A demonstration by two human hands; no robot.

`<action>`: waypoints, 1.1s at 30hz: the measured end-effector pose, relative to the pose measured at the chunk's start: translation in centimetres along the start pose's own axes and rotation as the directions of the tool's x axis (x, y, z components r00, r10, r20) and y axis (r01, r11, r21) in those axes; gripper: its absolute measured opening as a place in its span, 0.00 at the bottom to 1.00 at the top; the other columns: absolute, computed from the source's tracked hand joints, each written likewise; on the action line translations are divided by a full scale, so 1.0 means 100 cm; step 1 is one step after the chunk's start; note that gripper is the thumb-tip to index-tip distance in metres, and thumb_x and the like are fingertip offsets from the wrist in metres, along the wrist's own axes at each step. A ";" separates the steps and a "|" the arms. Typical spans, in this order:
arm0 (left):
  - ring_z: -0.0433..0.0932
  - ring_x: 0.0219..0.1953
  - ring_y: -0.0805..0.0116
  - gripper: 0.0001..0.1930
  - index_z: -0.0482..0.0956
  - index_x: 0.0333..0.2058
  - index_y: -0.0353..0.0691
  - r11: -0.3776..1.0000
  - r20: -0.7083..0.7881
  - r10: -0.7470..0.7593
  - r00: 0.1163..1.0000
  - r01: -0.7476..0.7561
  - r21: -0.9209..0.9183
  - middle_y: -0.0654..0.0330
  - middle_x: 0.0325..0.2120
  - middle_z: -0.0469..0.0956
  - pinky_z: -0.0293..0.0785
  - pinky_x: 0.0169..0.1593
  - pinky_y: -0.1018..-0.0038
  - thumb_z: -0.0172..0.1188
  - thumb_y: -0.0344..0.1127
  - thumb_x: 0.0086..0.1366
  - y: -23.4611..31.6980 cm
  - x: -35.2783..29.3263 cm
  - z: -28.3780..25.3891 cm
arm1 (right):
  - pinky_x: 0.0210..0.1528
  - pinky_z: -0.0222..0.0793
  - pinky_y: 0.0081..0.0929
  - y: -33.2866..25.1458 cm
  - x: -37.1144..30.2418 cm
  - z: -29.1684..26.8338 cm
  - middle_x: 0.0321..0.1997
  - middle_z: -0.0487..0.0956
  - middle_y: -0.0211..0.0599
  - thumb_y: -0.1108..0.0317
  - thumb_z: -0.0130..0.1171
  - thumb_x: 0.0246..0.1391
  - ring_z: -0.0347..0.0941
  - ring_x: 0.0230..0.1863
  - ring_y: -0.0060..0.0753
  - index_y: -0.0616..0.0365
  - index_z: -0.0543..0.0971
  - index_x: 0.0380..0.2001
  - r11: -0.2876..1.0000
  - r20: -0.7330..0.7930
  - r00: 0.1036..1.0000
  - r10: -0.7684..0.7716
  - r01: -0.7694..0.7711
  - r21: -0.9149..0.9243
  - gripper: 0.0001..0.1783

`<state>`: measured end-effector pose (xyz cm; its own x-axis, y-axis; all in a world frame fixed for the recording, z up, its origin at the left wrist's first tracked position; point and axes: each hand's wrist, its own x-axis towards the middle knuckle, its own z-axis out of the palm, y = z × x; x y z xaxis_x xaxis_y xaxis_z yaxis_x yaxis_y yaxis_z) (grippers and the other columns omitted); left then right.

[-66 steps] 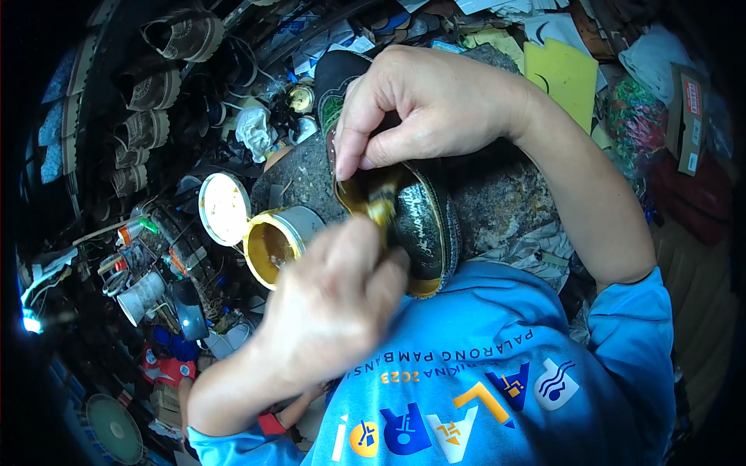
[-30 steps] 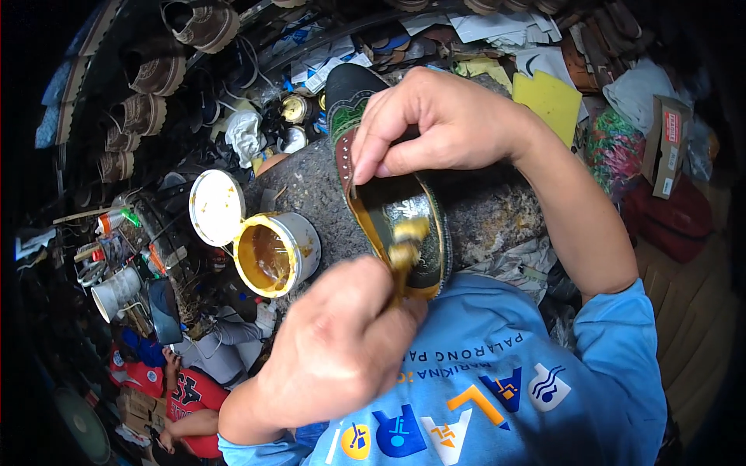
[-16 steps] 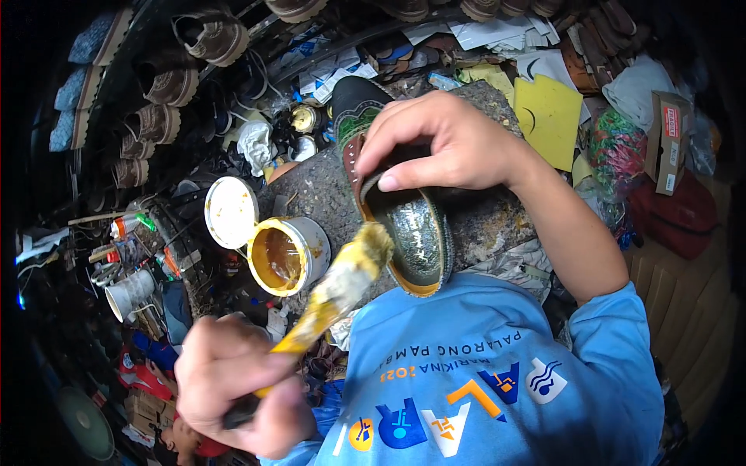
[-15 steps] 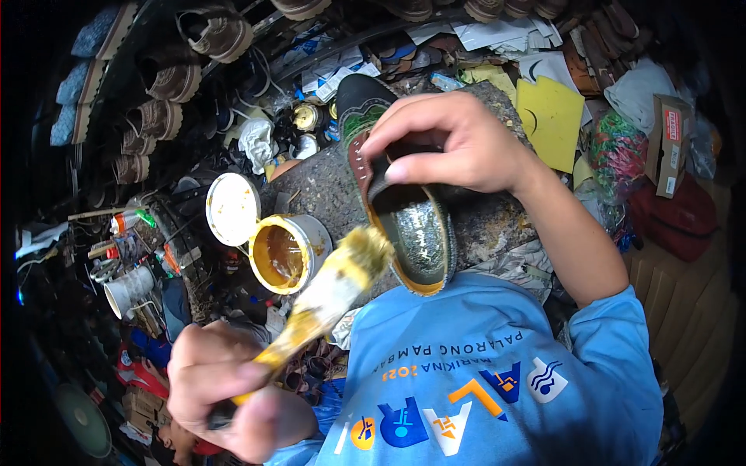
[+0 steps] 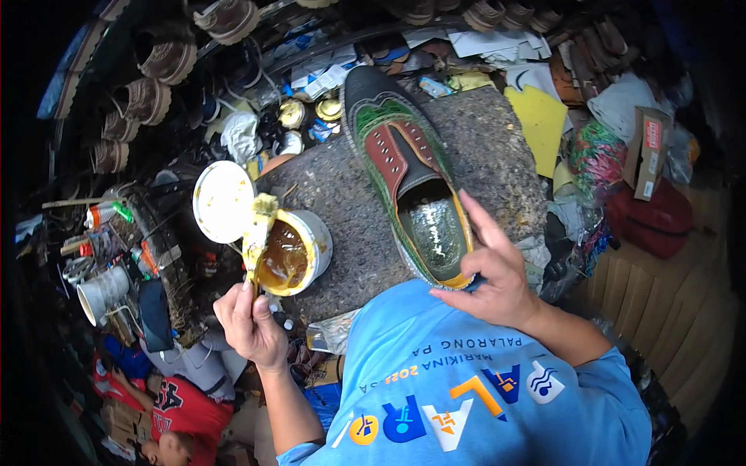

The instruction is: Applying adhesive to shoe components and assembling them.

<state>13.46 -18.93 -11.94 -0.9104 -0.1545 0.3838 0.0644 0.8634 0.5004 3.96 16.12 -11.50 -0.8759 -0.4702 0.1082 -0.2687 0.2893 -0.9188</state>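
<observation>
My left hand (image 5: 252,326) is closed round the handle of a glue-caked brush (image 5: 256,233). The bristles point up at the rim of a white tub (image 5: 317,247) holding amber-brown glue. On the stone slab lies a shoe (image 5: 404,168) in black, green and reddish-brown leather, its toe pointing away from me. Its laceless eyelets and shiny insole show. At its heel, my right hand (image 5: 497,283) grips the edge, with one finger stretched along the right side.
The round white lid (image 5: 224,202) stands by the tub. Beneath is a rough stone slab (image 5: 497,171). Brown shoes (image 5: 165,56) sit on racks at upper left. Yellow sheets (image 5: 536,128), a carton (image 5: 646,154) and a red bag (image 5: 649,217) lie right. Another person in red (image 5: 190,415) is at lower left.
My left hand has taken the brush from beside the shoe's heel to the tub. My right hand has moved from the shoe's opening to its heel, and the shoe now lies fully in view.
</observation>
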 end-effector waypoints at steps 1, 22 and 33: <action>0.74 0.44 0.59 0.12 0.83 0.50 0.32 0.978 0.005 -0.186 0.983 0.186 -0.099 0.51 0.44 0.75 0.72 0.48 0.66 0.62 0.30 0.70 -0.004 -0.016 0.004 | 0.66 0.68 0.43 0.000 -0.005 0.002 0.74 0.54 0.82 0.73 0.81 0.41 0.63 0.72 0.71 0.55 0.75 0.30 0.999 -0.023 1.000 0.016 -0.015 0.044 0.20; 0.73 0.25 0.57 0.14 0.76 0.28 0.37 0.981 -0.073 0.061 0.995 -0.074 -0.182 0.55 0.24 0.75 0.71 0.33 0.63 0.57 0.37 0.75 0.078 0.053 0.016 | 0.66 0.67 0.40 -0.051 -0.007 -0.186 0.70 0.62 0.79 0.72 0.82 0.37 0.64 0.72 0.67 0.53 0.71 0.27 0.858 -0.521 0.718 -0.461 0.211 -0.468 0.24; 0.69 0.20 0.60 0.15 0.78 0.25 0.33 0.980 -0.243 0.167 0.955 -0.188 -0.065 0.57 0.17 0.68 0.66 0.27 0.68 0.62 0.35 0.72 0.090 0.065 -0.018 | 0.39 0.68 0.27 -0.143 0.169 -0.404 0.30 0.72 0.25 0.66 0.79 0.35 0.68 0.34 0.24 0.55 0.72 0.28 0.729 -0.628 0.467 -0.622 0.053 -0.683 0.23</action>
<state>8.83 -13.06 -3.57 -0.7597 -0.1206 0.6390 0.2605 0.8439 0.4690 -23.19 37.77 18.77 -0.4934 0.1242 0.8609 -0.5157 0.7553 -0.4045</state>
